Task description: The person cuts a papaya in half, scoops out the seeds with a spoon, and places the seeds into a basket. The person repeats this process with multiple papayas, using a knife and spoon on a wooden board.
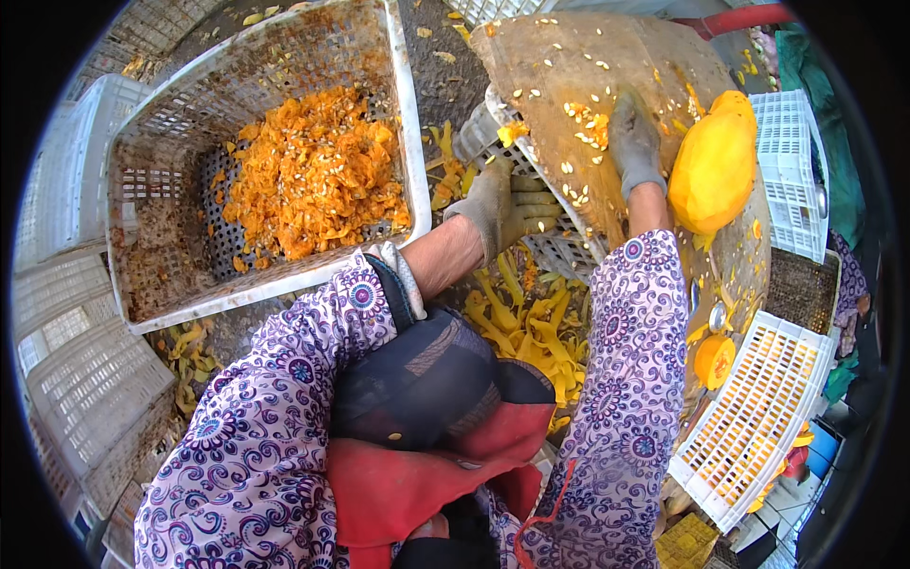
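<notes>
My right hand [635, 140], in a grey glove, lies flat on the round wooden board [531, 52] with its fingers stretched out. Beside its fingers are scattered pale seeds and bits of orange pulp [593, 130]. Just right of that hand sits a peeled yellow-orange pumpkin [716, 166], elongated in shape. My left hand [512, 207], in a dirty glove, is at the board's left edge above a grey crate, fingers extended and nothing visible in them. The palms are hidden.
At left, a large dirty white crate [409, 123] contains a heap of orange pulp with seeds [313, 175]. Yellow peels [531, 322] lie below the board. A cut pumpkin piece [715, 362] rests near the board's lower right edge, beside a white crate [758, 417]. More crates stand around.
</notes>
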`<act>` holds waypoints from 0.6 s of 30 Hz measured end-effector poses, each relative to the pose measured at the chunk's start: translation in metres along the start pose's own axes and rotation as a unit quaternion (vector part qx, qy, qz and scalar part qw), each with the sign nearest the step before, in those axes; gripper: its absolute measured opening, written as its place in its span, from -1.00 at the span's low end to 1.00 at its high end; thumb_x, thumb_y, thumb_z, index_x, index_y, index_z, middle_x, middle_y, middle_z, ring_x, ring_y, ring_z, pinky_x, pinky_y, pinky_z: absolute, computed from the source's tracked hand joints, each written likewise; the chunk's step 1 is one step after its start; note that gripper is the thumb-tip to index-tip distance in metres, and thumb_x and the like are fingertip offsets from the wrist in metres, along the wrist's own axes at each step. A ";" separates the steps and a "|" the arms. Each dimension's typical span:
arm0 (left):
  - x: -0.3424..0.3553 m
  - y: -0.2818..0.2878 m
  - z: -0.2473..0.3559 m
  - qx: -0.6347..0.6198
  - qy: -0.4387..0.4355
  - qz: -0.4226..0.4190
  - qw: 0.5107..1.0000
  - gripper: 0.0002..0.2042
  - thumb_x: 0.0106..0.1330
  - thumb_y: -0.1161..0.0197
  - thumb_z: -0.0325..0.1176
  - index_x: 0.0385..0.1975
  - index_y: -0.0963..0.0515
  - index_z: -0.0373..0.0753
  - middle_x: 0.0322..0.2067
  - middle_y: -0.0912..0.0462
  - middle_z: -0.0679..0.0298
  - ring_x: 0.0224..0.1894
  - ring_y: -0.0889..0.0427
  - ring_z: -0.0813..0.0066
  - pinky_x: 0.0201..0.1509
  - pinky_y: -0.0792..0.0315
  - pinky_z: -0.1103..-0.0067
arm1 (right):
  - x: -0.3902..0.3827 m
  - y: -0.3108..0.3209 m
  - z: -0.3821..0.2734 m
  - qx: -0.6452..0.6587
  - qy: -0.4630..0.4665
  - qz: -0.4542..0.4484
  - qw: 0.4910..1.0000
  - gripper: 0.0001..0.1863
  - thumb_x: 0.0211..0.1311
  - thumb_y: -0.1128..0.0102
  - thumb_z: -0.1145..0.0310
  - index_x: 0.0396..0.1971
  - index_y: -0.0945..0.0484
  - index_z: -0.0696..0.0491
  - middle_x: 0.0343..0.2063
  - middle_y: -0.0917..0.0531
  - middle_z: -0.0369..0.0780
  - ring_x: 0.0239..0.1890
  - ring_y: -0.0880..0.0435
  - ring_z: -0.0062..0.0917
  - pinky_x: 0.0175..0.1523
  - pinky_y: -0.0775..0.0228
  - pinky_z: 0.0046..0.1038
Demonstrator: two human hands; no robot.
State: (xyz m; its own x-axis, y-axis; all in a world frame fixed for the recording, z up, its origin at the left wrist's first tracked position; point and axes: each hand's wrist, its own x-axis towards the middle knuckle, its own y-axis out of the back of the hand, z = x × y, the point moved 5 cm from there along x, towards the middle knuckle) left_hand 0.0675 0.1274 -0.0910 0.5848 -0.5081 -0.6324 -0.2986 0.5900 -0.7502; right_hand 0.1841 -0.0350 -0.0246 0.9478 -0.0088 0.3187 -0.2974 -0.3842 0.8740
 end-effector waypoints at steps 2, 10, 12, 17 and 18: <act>-0.002 -0.004 0.003 0.013 -0.001 0.009 1.000 -0.39 0.41 0.40 -0.01 0.02 -0.27 -0.55 -0.01 -0.40 -0.21 -0.04 -0.48 -0.08 0.01 -0.44 0.13 | -0.004 -0.007 -0.006 0.008 0.047 -0.002 0.999 -0.55 0.33 0.26 0.12 0.04 -0.41 0.07 0.06 -0.45 -0.04 0.16 -0.34 -0.15 0.24 -0.16 -0.31; -0.005 -0.018 0.013 -0.010 0.011 0.002 1.000 -0.48 0.39 0.33 -0.02 -0.06 -0.38 -0.38 -0.09 -0.49 -0.14 -0.06 -0.52 -0.07 -0.01 -0.45 0.10 | -0.068 0.009 -0.064 0.067 0.217 -0.083 0.970 -0.62 0.33 0.29 0.28 -0.02 -0.45 0.07 0.02 -0.48 -0.10 0.14 -0.38 -0.24 0.24 -0.17 -0.32; 0.003 -0.015 0.012 -0.023 0.012 -0.003 1.000 -0.54 0.40 0.34 -0.06 -0.14 -0.41 -0.31 -0.17 -0.53 -0.04 -0.12 -0.55 -0.02 -0.06 -0.49 0.14 | -0.082 0.015 -0.075 0.092 0.219 -0.100 0.966 -0.64 0.31 0.26 0.28 -0.03 -0.45 0.08 0.01 -0.49 -0.11 0.13 -0.38 -0.22 0.24 -0.17 -0.31; 0.023 -0.008 0.009 -0.177 0.065 -0.109 0.976 -0.69 0.36 0.24 -0.21 -0.29 -0.42 -0.29 -0.42 -0.53 0.16 -0.33 -0.58 0.23 -0.24 -0.55 0.34 | -0.117 0.014 -0.106 0.159 0.258 -0.102 0.948 -0.65 0.23 0.12 0.27 -0.05 -0.42 0.09 -0.05 -0.51 -0.10 0.09 -0.41 -0.19 0.24 -0.16 -0.29; 0.023 -0.005 0.008 -0.155 0.062 -0.107 0.980 -0.70 0.36 0.24 -0.23 -0.29 -0.42 -0.29 -0.42 -0.54 0.16 -0.33 -0.59 0.25 -0.24 -0.54 0.33 | -0.122 0.013 -0.108 0.203 0.213 -0.115 0.949 -0.64 0.22 0.09 0.25 -0.04 -0.42 0.10 -0.04 -0.51 -0.11 0.10 -0.42 -0.21 0.24 -0.16 -0.30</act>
State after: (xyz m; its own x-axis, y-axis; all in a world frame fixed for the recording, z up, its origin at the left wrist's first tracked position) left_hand 0.0886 0.1177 -0.1005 0.5681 -0.6832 -0.4588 -0.4055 0.2528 -0.8785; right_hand 0.0521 0.0609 -0.0124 0.8245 0.4592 0.3306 0.0626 -0.6546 0.7533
